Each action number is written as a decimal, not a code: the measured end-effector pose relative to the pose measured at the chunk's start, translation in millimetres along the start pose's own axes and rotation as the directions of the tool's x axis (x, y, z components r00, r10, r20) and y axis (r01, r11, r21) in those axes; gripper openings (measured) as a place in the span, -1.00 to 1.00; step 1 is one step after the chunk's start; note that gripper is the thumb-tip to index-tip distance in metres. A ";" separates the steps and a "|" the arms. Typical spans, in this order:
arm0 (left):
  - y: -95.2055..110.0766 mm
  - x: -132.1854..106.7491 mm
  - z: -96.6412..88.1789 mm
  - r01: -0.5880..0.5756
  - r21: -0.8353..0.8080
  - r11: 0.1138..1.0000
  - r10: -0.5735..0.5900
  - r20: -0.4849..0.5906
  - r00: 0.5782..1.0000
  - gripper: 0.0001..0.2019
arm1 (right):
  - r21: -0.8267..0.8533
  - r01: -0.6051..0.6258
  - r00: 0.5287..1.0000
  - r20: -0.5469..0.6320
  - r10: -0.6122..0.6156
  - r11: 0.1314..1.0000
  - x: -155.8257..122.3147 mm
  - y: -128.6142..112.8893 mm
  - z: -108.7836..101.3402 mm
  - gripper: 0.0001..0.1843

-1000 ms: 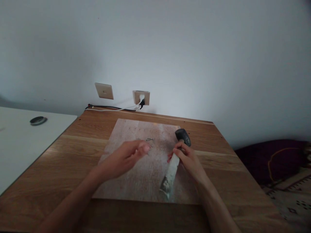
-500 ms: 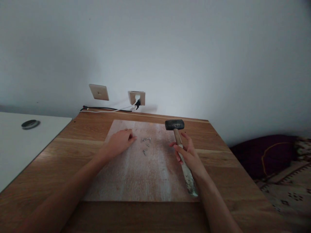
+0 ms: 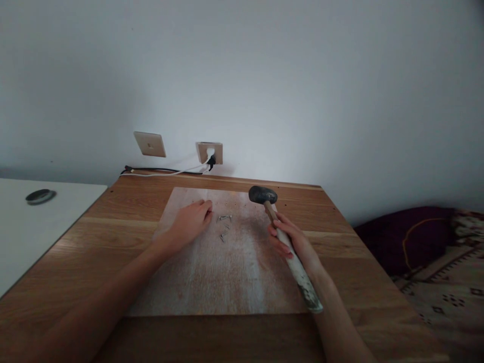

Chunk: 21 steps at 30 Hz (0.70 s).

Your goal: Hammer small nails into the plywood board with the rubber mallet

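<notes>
A pale wooden board (image 3: 227,272) lies on the brown wooden table (image 3: 124,212). My right hand (image 3: 289,239) is wrapped round the wooden handle of a mallet with a black head (image 3: 262,195), held just above the board's far right part. My left hand (image 3: 191,221) rests on the board's far left part, fingertips pinched together at a spot beside several small loose nails (image 3: 224,225). What the fingertips pinch is too small to make out.
A white table (image 3: 34,222) with a round dark disc (image 3: 39,196) stands to the left. Two wall sockets (image 3: 209,152) with plugged cables sit behind the table. A dark purple cushion (image 3: 412,237) and a patterned rug lie at the right.
My left hand moved forward from mid-air down onto the board's far left. My right hand swung the mallet so its head now points toward the board's far side, handle trailing back right.
</notes>
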<state>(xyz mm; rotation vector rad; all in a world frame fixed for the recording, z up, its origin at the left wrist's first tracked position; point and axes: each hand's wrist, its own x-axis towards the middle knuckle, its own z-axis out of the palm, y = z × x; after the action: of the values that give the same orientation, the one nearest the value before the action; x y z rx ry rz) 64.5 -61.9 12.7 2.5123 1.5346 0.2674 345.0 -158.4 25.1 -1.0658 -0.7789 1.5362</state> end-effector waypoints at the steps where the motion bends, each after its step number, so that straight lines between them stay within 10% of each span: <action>1: 1.4 0.6 -0.8 -0.012 0.006 1.000 0.012 0.004 1.000 -0.83 | 0.012 -0.015 1.000 0.018 0.015 1.000 -0.6 -1.0 0.2 -0.50; 11: 12.5 26.5 2.6 -0.111 -0.368 0.923 0.067 -0.130 0.989 -0.86 | 0.033 -0.011 0.997 0.071 0.009 0.999 -3.1 1.0 1.9 -0.49; 21: 40.4 74.4 21.5 -0.317 -0.663 0.678 0.194 -0.255 0.947 -0.92 | -0.360 0.172 0.954 -0.171 -0.247 0.917 -6.1 8.2 2.5 -0.26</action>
<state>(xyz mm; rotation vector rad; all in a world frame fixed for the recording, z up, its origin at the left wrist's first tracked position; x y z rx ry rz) 138.0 -15.1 6.3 2.0802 0.8476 0.9305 339.8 -166.1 20.2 -1.3295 -0.9982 1.1039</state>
